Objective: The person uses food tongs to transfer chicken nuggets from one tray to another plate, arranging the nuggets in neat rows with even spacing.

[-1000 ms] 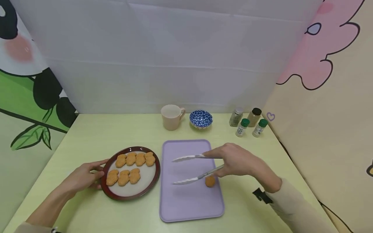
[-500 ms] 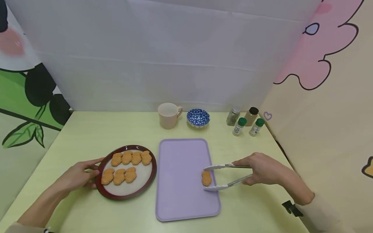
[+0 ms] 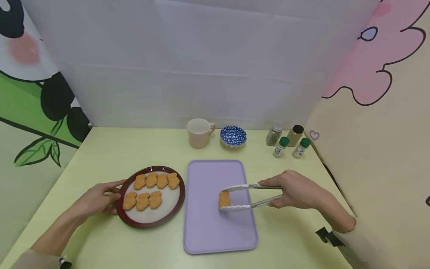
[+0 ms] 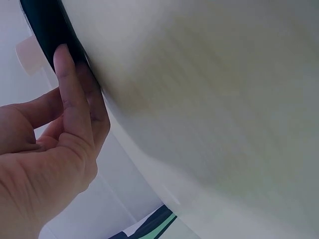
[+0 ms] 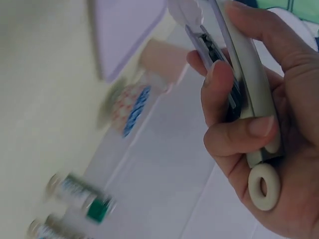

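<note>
My right hand (image 3: 297, 190) grips a pair of tongs (image 5: 254, 74) with white tips. Between those tips sits one golden chicken nugget (image 3: 224, 200), over the purple tray (image 3: 218, 233); whether it is clear of the tray I cannot tell. At the left, my left hand (image 3: 95, 200) holds the near-left rim of a round plate (image 3: 151, 224), brown-rimmed with a pale middle. Two rows of nuggets (image 3: 155, 200) lie on that plate. The left wrist view shows fingers (image 4: 75, 99) against the dark edge of the plate.
Behind the tray stand a pale pink mug (image 3: 198, 133) and a blue patterned bowl (image 3: 233, 136). Several seasoning bottles (image 3: 280, 147) cluster at the back right. A pale cloth (image 3: 201, 74) hangs behind the table, and a wall (image 3: 386, 168) rises at the right.
The tongs first drew back right to the lone nugget, then came left with it between their tips. The nugget left the tray's right edge. My left hand stayed at the plate.
</note>
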The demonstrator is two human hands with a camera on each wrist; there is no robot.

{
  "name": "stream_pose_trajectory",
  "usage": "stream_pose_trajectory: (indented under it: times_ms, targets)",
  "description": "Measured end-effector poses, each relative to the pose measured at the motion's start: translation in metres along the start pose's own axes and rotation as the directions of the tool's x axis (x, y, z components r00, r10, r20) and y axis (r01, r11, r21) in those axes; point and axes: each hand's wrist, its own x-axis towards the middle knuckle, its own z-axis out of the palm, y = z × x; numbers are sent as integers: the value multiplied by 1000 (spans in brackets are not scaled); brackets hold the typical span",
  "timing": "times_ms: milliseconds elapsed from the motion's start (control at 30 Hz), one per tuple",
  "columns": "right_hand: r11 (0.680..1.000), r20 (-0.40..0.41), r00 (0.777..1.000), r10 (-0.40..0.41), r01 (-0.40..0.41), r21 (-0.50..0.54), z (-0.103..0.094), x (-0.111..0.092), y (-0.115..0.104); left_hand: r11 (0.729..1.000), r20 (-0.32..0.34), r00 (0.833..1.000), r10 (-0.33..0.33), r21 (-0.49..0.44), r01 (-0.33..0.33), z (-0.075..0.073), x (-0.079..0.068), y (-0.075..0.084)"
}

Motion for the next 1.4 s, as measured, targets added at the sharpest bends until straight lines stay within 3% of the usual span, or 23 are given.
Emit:
stream_pose_trajectory:
  times_ms: [133, 300, 467, 1033, 1200, 1400]
  targets:
    - [995, -22, 996, -89, 88, -55, -5, 40, -30, 1000, 2, 1000, -7, -9, 7, 3, 4, 1]
    - [984, 11, 990, -144, 144, -105, 7, 94, -59, 1000, -1, 1000, -12, -12, 12, 6, 5, 5]
    - [976, 25, 988, -150, 152, -158, 20, 122, -71, 1000, -4, 1000, 3, -10, -3, 9, 8, 10]
    - [981, 85, 989, -120, 131, -144, 36, 147, -87, 1000, -13, 1000, 7, -16, -8, 6, 2, 9]
    - [987, 56, 993, -103, 108, -116, 36, 140, -89, 1000, -17, 1000, -10, -21, 9, 5, 1, 6]
    - [993, -35, 995, -97, 95, -63, 26, 118, -84, 999, -21, 1000, -19, -34, 18, 4, -1, 2]
